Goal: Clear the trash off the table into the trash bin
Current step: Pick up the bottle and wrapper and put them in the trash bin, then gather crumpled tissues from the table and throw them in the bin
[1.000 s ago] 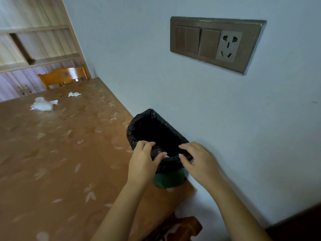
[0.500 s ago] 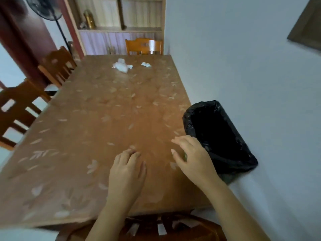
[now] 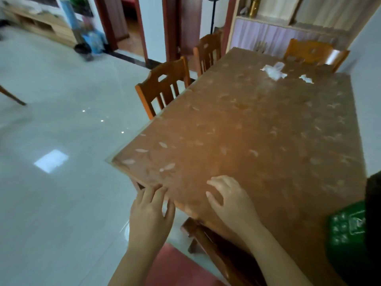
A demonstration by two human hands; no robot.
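Note:
A crumpled white tissue or plastic wad [image 3: 273,71] and a smaller white scrap [image 3: 307,78] lie at the far end of the brown leaf-patterned table [image 3: 257,131]. The green trash bin [image 3: 348,230] with its black liner stands at the table's near right corner, cut off by the frame edge. My left hand [image 3: 151,211] hovers with fingers apart at the table's near left corner, holding nothing. My right hand [image 3: 229,200] rests empty over the near edge, fingers spread.
Two wooden chairs [image 3: 165,83] stand along the table's left side and another [image 3: 313,52] at its far end; a fourth sits tucked under the near edge. Pale tiled floor [image 3: 61,141] spreads to the left. A cabinet and doorway stand behind.
Both hands left the bin's rim and moved left along the near table edge. The view swung left, so the bin now sits at the right frame edge.

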